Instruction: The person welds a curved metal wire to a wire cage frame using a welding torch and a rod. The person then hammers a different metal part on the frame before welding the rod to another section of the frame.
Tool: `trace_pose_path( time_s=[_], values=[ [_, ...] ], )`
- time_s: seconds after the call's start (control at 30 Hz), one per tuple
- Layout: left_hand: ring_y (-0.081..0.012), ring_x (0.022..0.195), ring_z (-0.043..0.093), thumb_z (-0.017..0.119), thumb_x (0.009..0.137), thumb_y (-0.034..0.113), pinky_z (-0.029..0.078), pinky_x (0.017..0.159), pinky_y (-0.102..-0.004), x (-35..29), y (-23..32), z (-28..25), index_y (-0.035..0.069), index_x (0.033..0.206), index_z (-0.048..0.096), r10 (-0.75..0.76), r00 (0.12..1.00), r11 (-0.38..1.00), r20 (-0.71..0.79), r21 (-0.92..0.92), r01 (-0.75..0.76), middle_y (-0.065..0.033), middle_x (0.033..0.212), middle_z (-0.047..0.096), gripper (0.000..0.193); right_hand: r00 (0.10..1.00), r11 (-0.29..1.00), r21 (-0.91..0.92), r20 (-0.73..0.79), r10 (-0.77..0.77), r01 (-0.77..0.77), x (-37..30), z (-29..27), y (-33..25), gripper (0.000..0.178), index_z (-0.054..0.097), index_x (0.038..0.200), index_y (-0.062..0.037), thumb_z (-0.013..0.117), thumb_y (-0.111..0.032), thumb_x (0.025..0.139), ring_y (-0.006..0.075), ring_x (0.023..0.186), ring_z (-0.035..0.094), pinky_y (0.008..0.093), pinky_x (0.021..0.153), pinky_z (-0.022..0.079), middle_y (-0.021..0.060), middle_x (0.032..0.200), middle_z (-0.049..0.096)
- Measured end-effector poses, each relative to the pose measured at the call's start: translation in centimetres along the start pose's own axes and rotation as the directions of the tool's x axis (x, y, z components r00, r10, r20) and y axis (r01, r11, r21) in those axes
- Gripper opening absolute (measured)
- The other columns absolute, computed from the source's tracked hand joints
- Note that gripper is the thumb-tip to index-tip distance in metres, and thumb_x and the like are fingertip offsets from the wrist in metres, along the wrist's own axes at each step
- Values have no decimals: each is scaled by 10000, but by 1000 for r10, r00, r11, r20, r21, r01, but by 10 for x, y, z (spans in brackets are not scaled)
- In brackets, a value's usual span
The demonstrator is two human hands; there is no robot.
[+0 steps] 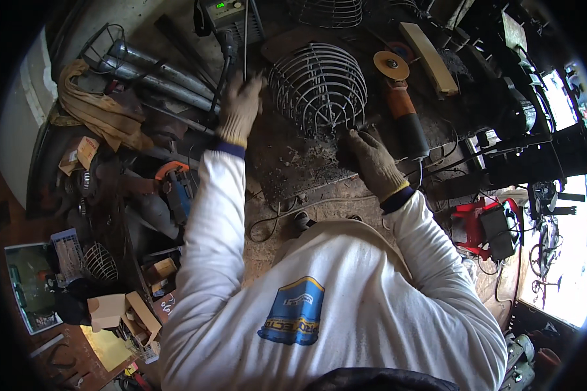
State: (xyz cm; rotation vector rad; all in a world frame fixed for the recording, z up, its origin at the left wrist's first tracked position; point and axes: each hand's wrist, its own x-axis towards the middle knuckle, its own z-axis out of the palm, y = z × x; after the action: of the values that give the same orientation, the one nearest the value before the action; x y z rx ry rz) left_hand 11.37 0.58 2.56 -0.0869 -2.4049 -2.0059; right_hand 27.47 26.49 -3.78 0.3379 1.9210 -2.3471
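A dome-shaped cage of bent metal wire (318,88) rests on the dark, debris-strewn bench top (290,166) in front of me. To its left, my gloved left hand (240,111) is closed around a thin metal rod (246,39) that points away from me. My gloved right hand (376,159) is at the cage's near right edge, its fingers curled in. Whatever those fingers hold is hidden in shadow. Right of the cage lies an orange and black angle grinder (401,107) with a tan disc.
A machine with a lit green display (225,10) stands at the far left, beside metal tubes (166,81) and a brown cloth (101,107). A wooden block (429,58) lies beyond the grinder. Open cardboard boxes (124,313) are low at left; a red and black machine (482,228) sits at right.
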Motion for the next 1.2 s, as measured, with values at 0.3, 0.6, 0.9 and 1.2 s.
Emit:
trace_pose_path(
  time_s=[0.3,0.6,0.9,1.2],
  values=[
    [-306,1207,601,566,995,454,430,1039,-350,135,-31,27,2,1288,605,124,980,921,154,349,-172,-187,1254,669,540,986,790,598,7,167,-138,15,43,-20,296,623,1131,-29,507,-293,1062,233,934,674,382,824,575,112,1072,674],
    [-177,1063,618,649,983,360,467,944,-302,140,-37,43,56,1225,638,133,973,952,188,250,-178,-90,1130,690,389,994,509,860,73,-84,-20,34,39,21,220,607,1133,-59,502,-235,1053,251,980,645,386,887,532,95,1091,672],
    [-326,1162,613,593,986,131,498,972,-421,78,24,-8,30,1276,593,148,912,770,382,-623,136,-155,1257,643,307,983,676,718,-63,-174,166,17,25,-41,303,566,1225,-56,520,-303,1056,190,915,624,360,851,529,50,1029,642],
    [-217,1104,601,587,968,302,478,955,-371,-47,-18,6,19,1277,577,-200,953,770,-228,-638,9,-112,1244,629,419,965,723,643,-219,-143,253,-21,74,-28,657,243,1541,-21,535,-346,1051,245,1161,613,382,996,519,128,1301,573]
  ],
)
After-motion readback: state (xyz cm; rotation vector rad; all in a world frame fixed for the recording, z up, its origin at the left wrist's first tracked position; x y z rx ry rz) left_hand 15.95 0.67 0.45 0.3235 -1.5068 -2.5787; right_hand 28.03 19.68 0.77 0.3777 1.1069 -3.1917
